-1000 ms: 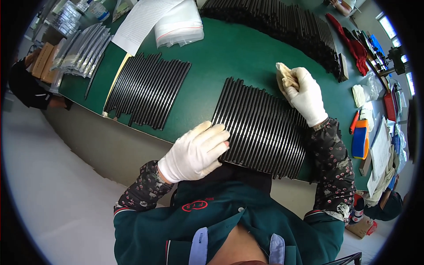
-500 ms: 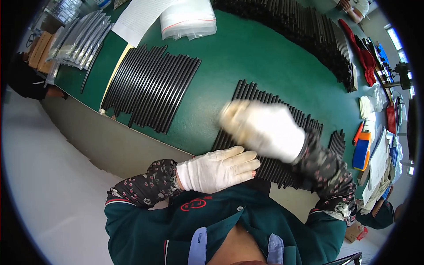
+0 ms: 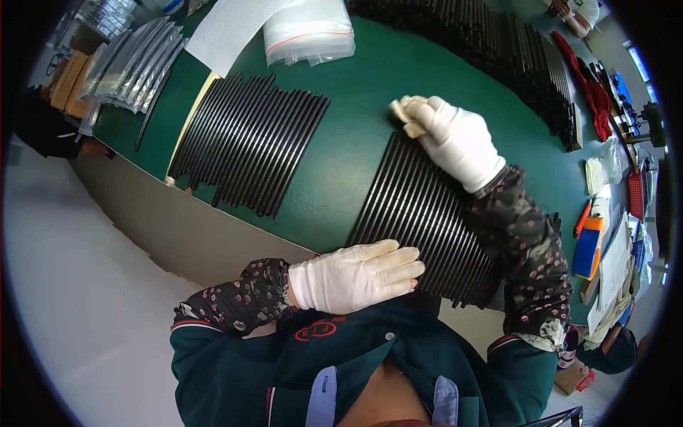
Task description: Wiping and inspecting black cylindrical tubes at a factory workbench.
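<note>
A row of thin black rods [image 3: 420, 220] lies side by side on the green table [image 3: 341, 156] in front of me. My left hand [image 3: 356, 277], in a white glove, rests flat over their near left ends with its fingers stretched out. At the far end of the row, my gloved right hand [image 3: 459, 139] is closed around a folded, cream-coloured cloth [image 3: 409, 117]. The cloth is at the rods' far tips; whether it touches them I cannot tell. My right forearm hides part of the row's right side.
Another row of black rods [image 3: 249, 142] lies to the left, beside bagged rods [image 3: 135, 67], a paper sheet [image 3: 228, 32] and clear plastic bags [image 3: 309, 32]. A long pile of rods [image 3: 484, 50] lines the far side. At right lies a blue-and-orange tool [image 3: 588, 249].
My right hand has swept away from me, from the middle of the rods to their far end, uncovering the rods between. My left hand stays nearly in place.
</note>
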Tool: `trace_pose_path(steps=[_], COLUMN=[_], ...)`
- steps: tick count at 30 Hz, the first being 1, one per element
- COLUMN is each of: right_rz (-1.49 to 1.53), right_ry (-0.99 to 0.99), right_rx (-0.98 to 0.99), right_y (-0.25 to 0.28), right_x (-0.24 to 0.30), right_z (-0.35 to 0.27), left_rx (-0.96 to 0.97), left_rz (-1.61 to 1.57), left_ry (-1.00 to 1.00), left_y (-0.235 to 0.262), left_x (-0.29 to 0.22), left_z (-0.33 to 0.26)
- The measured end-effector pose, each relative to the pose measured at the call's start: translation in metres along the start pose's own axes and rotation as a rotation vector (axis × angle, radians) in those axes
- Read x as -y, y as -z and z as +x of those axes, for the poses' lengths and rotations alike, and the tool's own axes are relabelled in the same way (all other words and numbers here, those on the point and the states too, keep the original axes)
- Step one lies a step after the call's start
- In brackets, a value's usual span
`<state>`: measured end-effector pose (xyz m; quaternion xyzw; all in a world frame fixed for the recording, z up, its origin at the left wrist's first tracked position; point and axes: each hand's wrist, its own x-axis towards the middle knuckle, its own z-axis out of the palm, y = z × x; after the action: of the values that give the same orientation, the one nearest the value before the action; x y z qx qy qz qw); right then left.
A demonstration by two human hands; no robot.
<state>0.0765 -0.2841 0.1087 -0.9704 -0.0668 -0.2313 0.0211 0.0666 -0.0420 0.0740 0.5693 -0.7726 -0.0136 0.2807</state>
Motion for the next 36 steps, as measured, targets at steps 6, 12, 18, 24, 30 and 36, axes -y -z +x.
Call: trace_pose_path(steps=[6,12,18,24,30,36], right_rz=[0.453,0.368,0.468,0.557,0.129,0.186], right_ry=[0.309,0.188,0.231,0.184,-0.326,-0.479], right_rx=[0.194,-0.008,-0.022,0.581,0.091,-0.009], right_y=[-0.001,0.009,0.001,0.025,0.013,0.032], right_x=[0.052,0.029,0.000,0.067,-0.039,-0.043], right_z=[-0.035,-0.009,-0.020,-0.031,-0.039,-0.069], left_rx=[0.023,0.053,0.050,0.023,0.096,0.234], left_rz=[0.033,0.015,0.043,-0.025,-0.017,-0.075], left_ry=[0.002,0.000,-0.026,-0.006,-0.029,-0.066], left_y=[-0.003,-0.005,0.001,0.001,0.010,0.031], left_x=[-0.002,0.002,-0.002,0.001,0.003,0.007], left_z=[-0.009,-0.006,-0.002,-0.004,0.002,0.031])
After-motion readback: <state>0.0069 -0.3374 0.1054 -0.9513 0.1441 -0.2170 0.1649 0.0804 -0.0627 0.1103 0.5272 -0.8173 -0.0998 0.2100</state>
